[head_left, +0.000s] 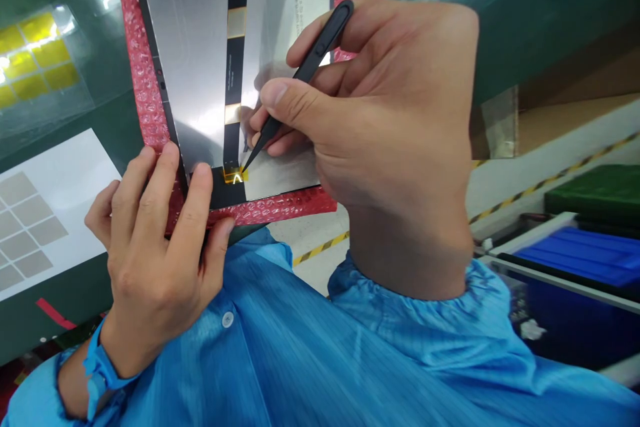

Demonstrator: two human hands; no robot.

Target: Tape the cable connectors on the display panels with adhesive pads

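Observation:
My right hand point(380, 127) grips black tweezers point(300, 77) like a pen. Their tip touches a small yellow tape piece point(234, 175) at the near end of a black strip point(235, 47) that runs between two silver metal panels point(190, 47). The panels lie on red bubble wrap point(280, 207). My left hand point(155, 253) presses on the near left corner of the panel and the bubble wrap, fingers spread, index fingertip next to the tape. Both arms wear blue sleeves; a blue strap is on the left wrist.
A clear sheet with yellow tape squares point(35, 60) lies at the far left on the green table point(500, 0). A white sheet with grey squares point(35, 227) sits nearer. Blue bins point(575, 260) and a striped floor line point(550, 180) are at the right.

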